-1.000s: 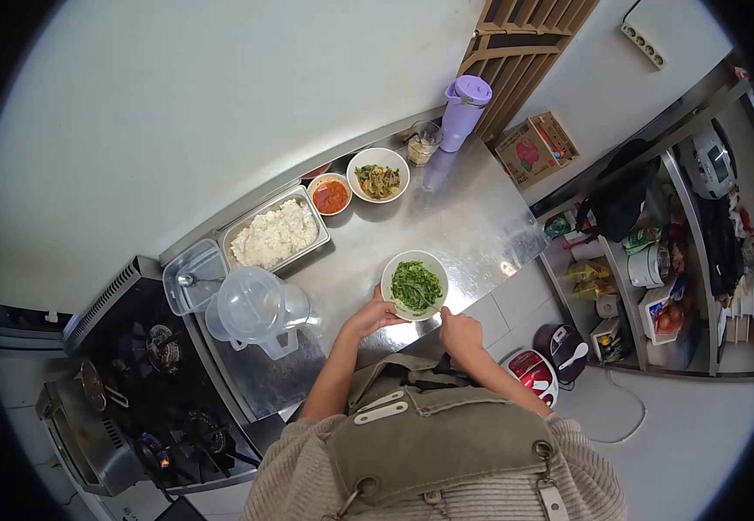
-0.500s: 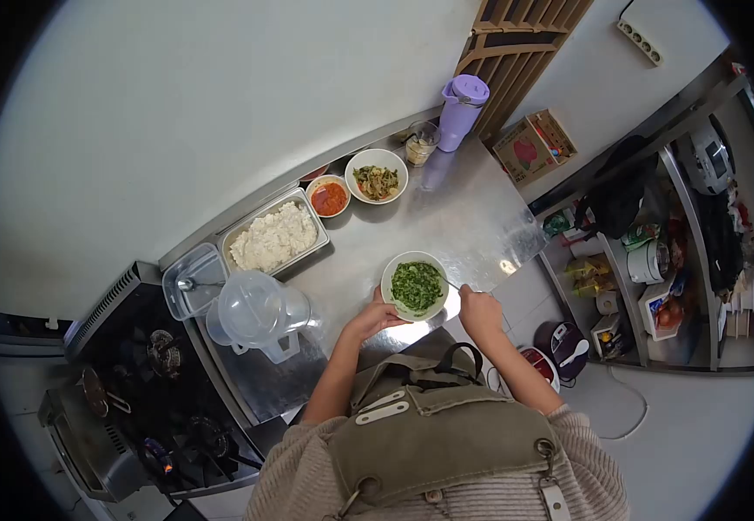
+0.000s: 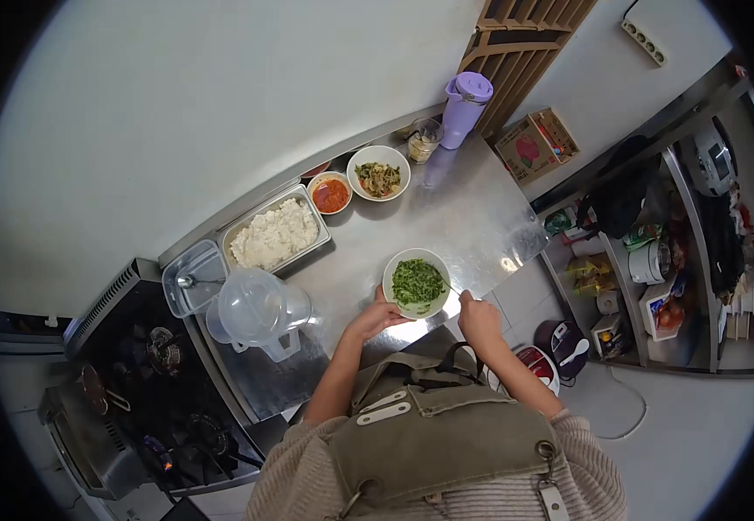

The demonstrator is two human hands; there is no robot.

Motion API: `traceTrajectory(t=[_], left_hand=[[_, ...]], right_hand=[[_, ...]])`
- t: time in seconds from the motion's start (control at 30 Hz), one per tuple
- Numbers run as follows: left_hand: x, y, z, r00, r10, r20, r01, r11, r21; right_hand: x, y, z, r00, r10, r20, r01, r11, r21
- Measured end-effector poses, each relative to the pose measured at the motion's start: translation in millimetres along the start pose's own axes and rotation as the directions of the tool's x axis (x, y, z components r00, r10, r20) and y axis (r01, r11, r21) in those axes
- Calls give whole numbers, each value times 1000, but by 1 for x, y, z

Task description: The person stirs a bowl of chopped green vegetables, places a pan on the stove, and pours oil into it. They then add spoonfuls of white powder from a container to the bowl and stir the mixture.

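Note:
A white bowl (image 3: 431,307) with chopped greens (image 3: 417,282) is near the front edge of the steel table. My left hand (image 3: 378,317) is closed on its left side. In my right hand (image 3: 479,318) is the handle of a metal utensil (image 3: 453,287), whose far end reaches into the bowl. Behind stand a bowl of cooked vegetables (image 3: 378,174), a smaller bowl of red sauce (image 3: 331,194) and a metal tray of white food (image 3: 274,234).
A clear plastic pitcher (image 3: 255,308) and a clear container (image 3: 193,282) stand at the left, beside a stove (image 3: 177,391) with a small flame. A purple jug (image 3: 464,108) and a glass (image 3: 424,139) are at the back. Shelves (image 3: 655,260) stand at the right.
The greens have shifted within the bowl, baring more of its inside near the front. My right hand has moved slightly, with the utensil still in it.

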State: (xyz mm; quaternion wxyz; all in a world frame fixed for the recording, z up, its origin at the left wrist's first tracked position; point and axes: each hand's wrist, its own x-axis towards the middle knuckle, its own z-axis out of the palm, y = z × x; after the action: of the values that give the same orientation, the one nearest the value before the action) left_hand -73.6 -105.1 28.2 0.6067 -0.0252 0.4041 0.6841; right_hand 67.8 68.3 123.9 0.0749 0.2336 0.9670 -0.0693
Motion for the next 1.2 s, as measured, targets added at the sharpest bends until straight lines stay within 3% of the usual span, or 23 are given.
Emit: traceTrajectory(t=[0.07,0.13,0.37,0.43,0.57,0.7,0.9,1.1,1.2], left_hand=[[1,-1,1,1000,7,7,-7,1000,-8],[0,-4,0,1000,26,12,-26,999,-31],[-3,-5,0,999,27,-27,-28,998,-48],[0,-6,-1,1000,22,-20,-22,1000,-19],[2,-12,-5,999,43,-9,-43,998,-55],[-4,-6,2,999,24,-28,-26,996,-81],[-4,-8,4,998,52,-32,-53,997,-52],[1,-15,-3,997,83,4,-82,991,-102],[0,-19,-7,999,18,-48,-23,993,-112]], right_hand=[[6,-1,12,999,27,-42,-26,1000,11],[3,-13,11,1000,14,18,-13,1000,-23],[-13,-22,4,993,119,20,-120,970,213],[-16,-17,5,981,119,151,-165,924,346],[-13,-8,21,960,147,237,-242,861,447],[-5,-13,19,962,165,219,-241,890,388],[-1,-16,-2,994,98,39,-104,974,199],[-4,-11,19,979,102,177,-138,969,204],[8,-6,37,977,58,207,-112,959,261]])
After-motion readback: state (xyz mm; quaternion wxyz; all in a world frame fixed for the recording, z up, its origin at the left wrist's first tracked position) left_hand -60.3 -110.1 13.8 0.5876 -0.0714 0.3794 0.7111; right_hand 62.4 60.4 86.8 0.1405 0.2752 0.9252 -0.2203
